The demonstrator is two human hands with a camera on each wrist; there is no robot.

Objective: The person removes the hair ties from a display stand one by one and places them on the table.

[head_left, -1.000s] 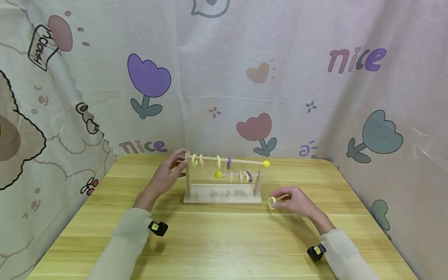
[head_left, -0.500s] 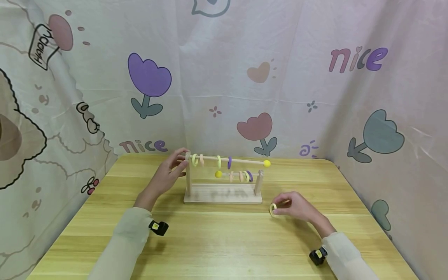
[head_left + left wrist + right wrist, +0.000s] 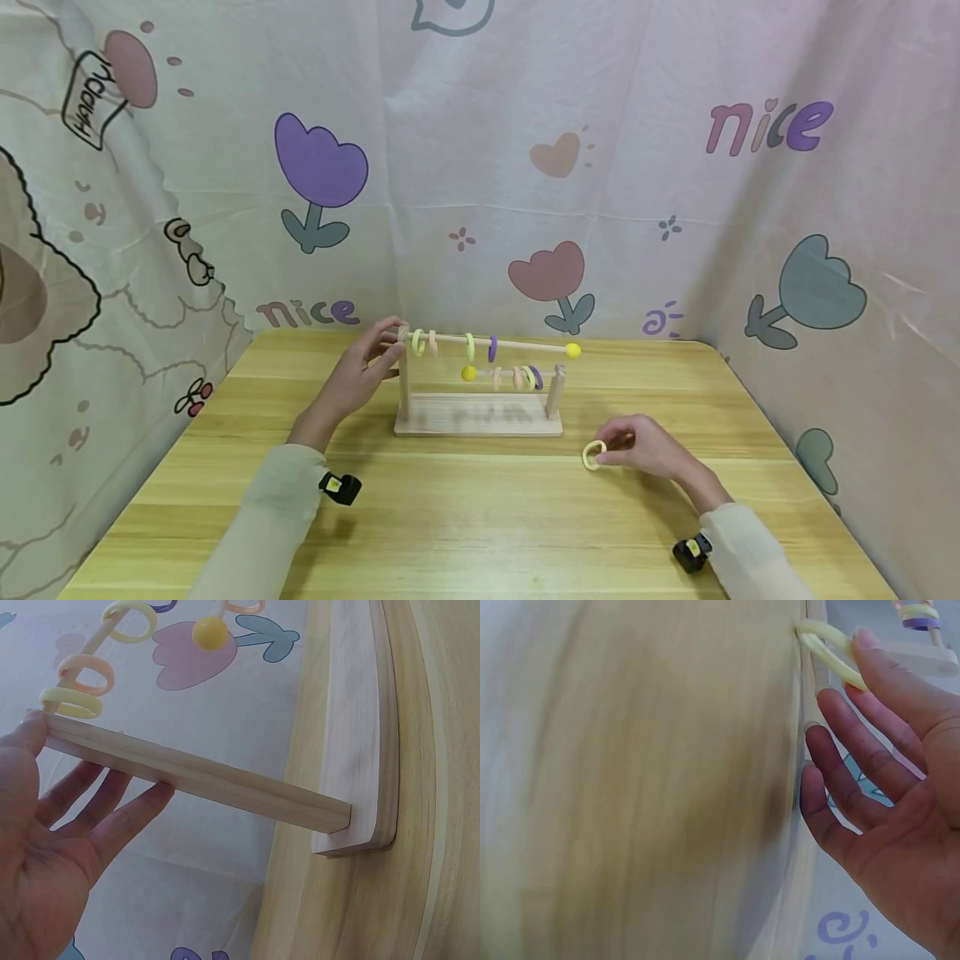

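My left hand (image 3: 354, 373) grips the top of the tall left post (image 3: 405, 383) of a wooden ring stand (image 3: 478, 427). In the left wrist view its thumb (image 3: 28, 731) lies at the post's top end and the fingers touch its side. Green, peach and purple rings hang on the upper rod (image 3: 528, 346), which ends in a yellow ball (image 3: 573, 351). Several more hang on the lower rod, tipped with another yellow ball (image 3: 468, 374). To the right of the stand, my right hand (image 3: 643, 447) pinches a pale yellow ring (image 3: 829, 646) between thumb and index finger, above the table.
The stand's base rests on a wooden table (image 3: 480, 517) toward its far side. A short right post (image 3: 555, 393) carries the lower rod. Behind the table hangs a printed cloth (image 3: 465, 167), which also covers both sides.
My right hand has drawn back toward me and slightly right, carrying the pale yellow ring away from the stand; the ring now faces the head camera more. My left hand stays on the post.
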